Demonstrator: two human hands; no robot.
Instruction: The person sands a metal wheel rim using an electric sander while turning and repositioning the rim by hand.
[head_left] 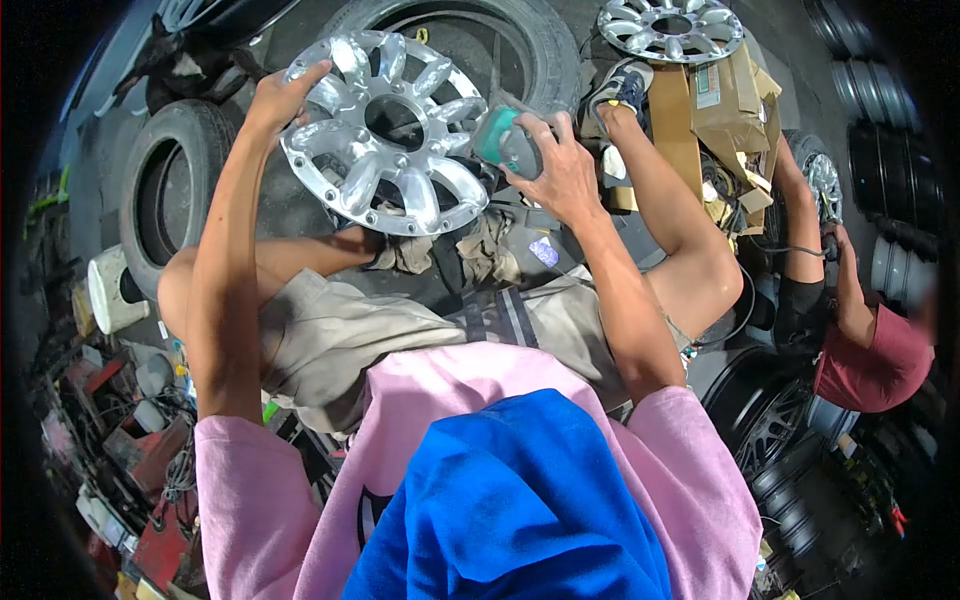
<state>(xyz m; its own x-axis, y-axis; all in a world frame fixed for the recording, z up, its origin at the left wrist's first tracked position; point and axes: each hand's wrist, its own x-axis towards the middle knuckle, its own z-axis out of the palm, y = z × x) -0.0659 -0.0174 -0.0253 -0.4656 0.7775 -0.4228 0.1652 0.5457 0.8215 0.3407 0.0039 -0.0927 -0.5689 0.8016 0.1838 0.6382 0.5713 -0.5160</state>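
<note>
A shiny silver wheel centre (418,197) with several rounded spokes is tilted in front of me, over my legs. My left hand (283,100) is closed around its upper left rim, thumb on the edge. My right hand (553,165) is wrapped over a teal and grey palm sander (497,137), whose front lies against or very close to the right edge of the wheel centre. The contact itself is hidden. Behind the wheel centre, a large tyre (548,55) lies on the floor. Crumpled tan cloths (490,250) are below it.
Another silver wheel centre (615,30) rests on cardboard boxes (725,110) at right. A tyre (222,130) and white bucket (112,290) stand left, near a black dog (185,70). At far right, a person in a maroon shirt (865,360) works on a wheel. Tools (130,440) clutter the lower left.
</note>
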